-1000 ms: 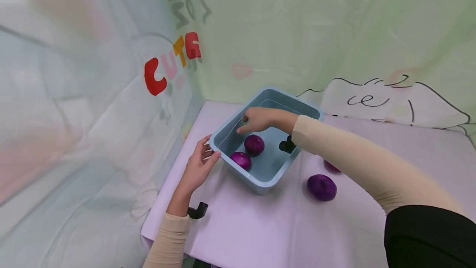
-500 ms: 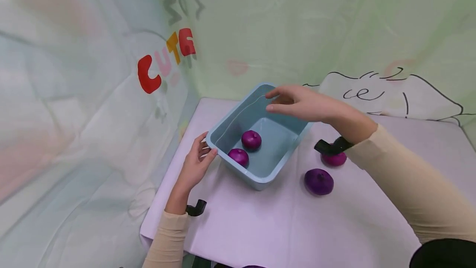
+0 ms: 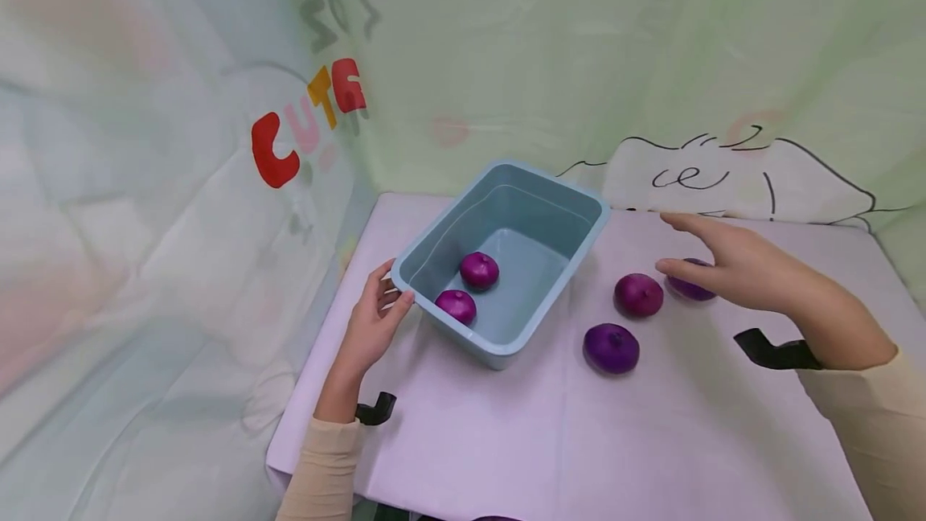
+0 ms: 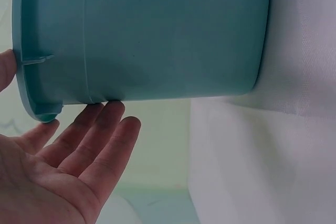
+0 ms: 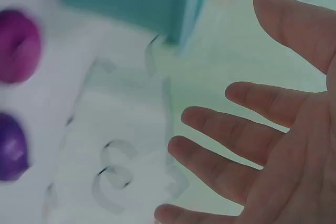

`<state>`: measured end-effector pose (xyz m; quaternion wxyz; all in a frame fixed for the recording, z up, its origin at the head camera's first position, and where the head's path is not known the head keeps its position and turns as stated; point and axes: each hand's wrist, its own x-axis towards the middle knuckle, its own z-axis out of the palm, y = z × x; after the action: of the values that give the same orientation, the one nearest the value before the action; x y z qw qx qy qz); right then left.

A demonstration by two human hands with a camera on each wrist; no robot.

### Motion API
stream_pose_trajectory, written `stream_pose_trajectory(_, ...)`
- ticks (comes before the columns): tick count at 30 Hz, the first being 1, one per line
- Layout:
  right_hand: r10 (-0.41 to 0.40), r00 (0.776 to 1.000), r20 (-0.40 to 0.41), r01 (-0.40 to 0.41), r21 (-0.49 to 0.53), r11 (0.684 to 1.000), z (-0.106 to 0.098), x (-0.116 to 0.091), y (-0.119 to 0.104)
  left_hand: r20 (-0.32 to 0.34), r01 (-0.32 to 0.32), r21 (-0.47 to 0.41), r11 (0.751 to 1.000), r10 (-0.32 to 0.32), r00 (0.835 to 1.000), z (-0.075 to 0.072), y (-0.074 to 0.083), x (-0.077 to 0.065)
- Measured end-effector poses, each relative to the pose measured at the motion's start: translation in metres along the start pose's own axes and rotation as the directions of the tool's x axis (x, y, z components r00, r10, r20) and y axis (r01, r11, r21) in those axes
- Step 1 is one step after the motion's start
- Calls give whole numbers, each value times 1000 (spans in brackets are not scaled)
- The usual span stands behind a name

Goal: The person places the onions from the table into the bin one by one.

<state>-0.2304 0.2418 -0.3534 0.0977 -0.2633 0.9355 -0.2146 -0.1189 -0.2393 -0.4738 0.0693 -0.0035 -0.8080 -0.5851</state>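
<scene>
Left hand (image 3: 372, 324) holds my near-left corner of the tub (image 3: 531, 268), thumb (image 4: 5, 69) bracing one side, fingers (image 4: 95, 137) against the other. Left forearm (image 3: 325, 453) reaches up toward the tub. Right hand (image 3: 734, 264) hovers right of the tub, my fingers (image 5: 226, 133) spread, thumb apart.

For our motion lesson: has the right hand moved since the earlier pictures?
Yes: against the table, the right hand moved right, from over the bin to beyond it.

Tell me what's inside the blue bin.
The blue bin holds a purple onion and a second purple onion, closer to the near wall. The near rim covers the second one's lower edge and some floor there; anything small behind it can't be seen.
</scene>
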Motion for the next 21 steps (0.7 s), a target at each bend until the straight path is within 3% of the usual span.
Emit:
stream_pose_trajectory(6, 89, 996, 19, -88, -59, 994, 17, -3, 52, -16, -24, 6, 1000, 24, 1000, -3, -13, 2)
stream_pose_trajectory(12, 219, 976, -8, -217, -177, 960, 40, 3, 91, -23, -45, 9, 999, 45, 999, -4, -14, 2)
stream_pose_trajectory(21, 269, 963, -36, -271, -157, 950, 76, 9, 130, -10, -35, 1, 999, 35, 999, -2, -15, 1)
